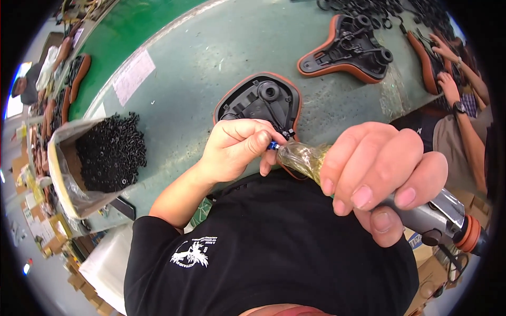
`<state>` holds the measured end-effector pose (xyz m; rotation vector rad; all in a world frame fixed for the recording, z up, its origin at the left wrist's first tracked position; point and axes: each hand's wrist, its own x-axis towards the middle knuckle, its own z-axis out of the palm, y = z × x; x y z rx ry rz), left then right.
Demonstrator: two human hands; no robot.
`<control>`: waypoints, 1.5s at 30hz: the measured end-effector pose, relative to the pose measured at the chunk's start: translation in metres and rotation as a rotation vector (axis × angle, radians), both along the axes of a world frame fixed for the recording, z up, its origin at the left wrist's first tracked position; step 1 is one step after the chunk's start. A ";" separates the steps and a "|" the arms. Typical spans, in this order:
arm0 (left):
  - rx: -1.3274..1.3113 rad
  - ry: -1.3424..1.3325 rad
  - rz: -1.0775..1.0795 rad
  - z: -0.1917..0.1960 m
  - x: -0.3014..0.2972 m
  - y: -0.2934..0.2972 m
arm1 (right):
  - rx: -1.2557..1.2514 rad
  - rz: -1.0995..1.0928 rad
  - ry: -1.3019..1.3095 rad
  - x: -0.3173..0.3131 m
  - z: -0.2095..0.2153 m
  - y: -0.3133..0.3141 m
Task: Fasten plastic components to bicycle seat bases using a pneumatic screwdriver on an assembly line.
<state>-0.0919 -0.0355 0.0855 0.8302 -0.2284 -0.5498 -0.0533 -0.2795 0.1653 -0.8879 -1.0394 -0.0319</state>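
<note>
My right hand (377,176) is wrapped around a silver power screwdriver (440,213) held slantwise, its nose covered in clear and yellowish wrapping (305,158). The nose points left toward my left hand (240,147). There, thumb and fingers pinch at a small blue tip (273,145) at the end of the screwdriver; whether a screw sits in it is hidden. Just beyond my left hand lies a bicycle saddle (253,100), underside up, with a black base and a brown rim. My left fingers cover its near end.
On the left stands a lined box (63,174) of small black parts (110,152). Another upturned saddle (345,50) lies at the far right, near black rings and parts (369,8). A paper sheet (133,76) lies on the green table (184,63). A co-worker's hands (448,84) handle saddles at right.
</note>
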 end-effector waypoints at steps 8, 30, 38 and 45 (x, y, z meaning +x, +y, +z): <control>1.077 -1.234 0.165 -0.003 0.106 0.033 | -0.266 -0.238 -0.095 0.016 0.000 0.004; 0.709 -0.916 0.090 -0.066 0.121 0.021 | -0.654 -0.293 -0.151 0.057 -0.048 0.056; 0.949 -0.963 0.527 -0.049 0.108 0.110 | -0.052 -0.287 0.210 0.031 -0.042 0.018; 1.698 -0.247 1.430 -0.049 0.072 0.315 | -0.266 -0.932 0.903 0.048 -0.096 -0.047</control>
